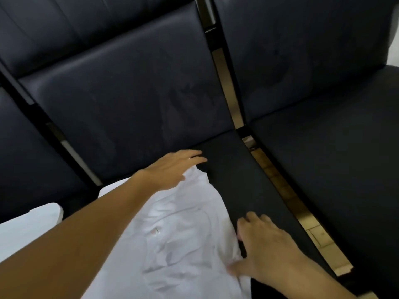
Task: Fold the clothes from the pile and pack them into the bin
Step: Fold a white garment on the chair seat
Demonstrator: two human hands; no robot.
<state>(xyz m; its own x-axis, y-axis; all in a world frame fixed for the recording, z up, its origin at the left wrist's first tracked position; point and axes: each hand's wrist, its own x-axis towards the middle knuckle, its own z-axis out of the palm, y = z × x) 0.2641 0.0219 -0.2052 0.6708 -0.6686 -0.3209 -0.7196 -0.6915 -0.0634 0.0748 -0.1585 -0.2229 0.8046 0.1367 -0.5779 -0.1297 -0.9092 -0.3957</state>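
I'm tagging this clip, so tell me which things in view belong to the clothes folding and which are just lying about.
Belongs to the job:
white shirt, spread on the seat
left hand, fingers straight at the shirt's far corner
right hand, flat at the shirt's right edge

Just there:
dark sofa seat under the shirt
neighbouring dark seat
white object at lower left, unclear what

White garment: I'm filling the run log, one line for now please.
stage: spreading | white garment flat on black seat | left hand open at top | right hand open at edge

No text, label, brand, number or sign can be read anywhere in this view.
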